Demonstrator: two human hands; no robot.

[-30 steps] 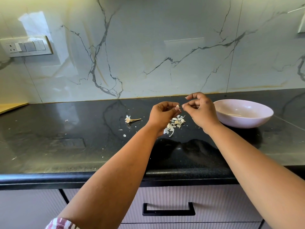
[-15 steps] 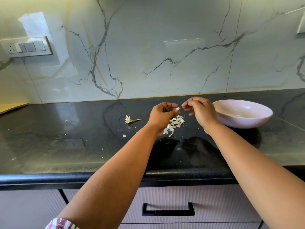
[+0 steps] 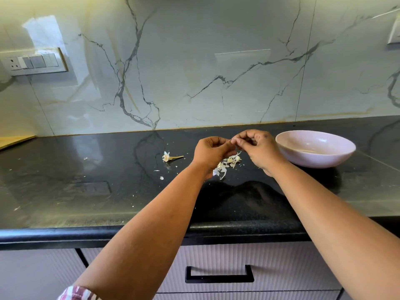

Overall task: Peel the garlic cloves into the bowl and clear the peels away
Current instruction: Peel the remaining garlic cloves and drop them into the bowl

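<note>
My left hand (image 3: 211, 152) and my right hand (image 3: 256, 148) meet fingertip to fingertip above the black counter (image 3: 86, 191). Both pinch a small garlic clove (image 3: 234, 142), which is almost wholly hidden by the fingers. Below the hands lies a pile of white garlic peels (image 3: 228, 163), partly covered by my left wrist. A pale pink bowl (image 3: 316, 149) stands just right of my right hand; what lies in it is hard to make out. The bare garlic stem and root (image 3: 171, 157) rests on the counter left of my left hand.
Small peel flakes (image 3: 161, 177) are scattered on the counter around the stem. A marble backsplash rises behind, with a switch plate (image 3: 32, 61) at the left. Below the counter's front edge is a drawer with a black handle (image 3: 219, 274).
My right hand has drawn in to the left and closed up against my left hand, so the fingertips now meet on the clove. The bowl and the peels have stayed put.
</note>
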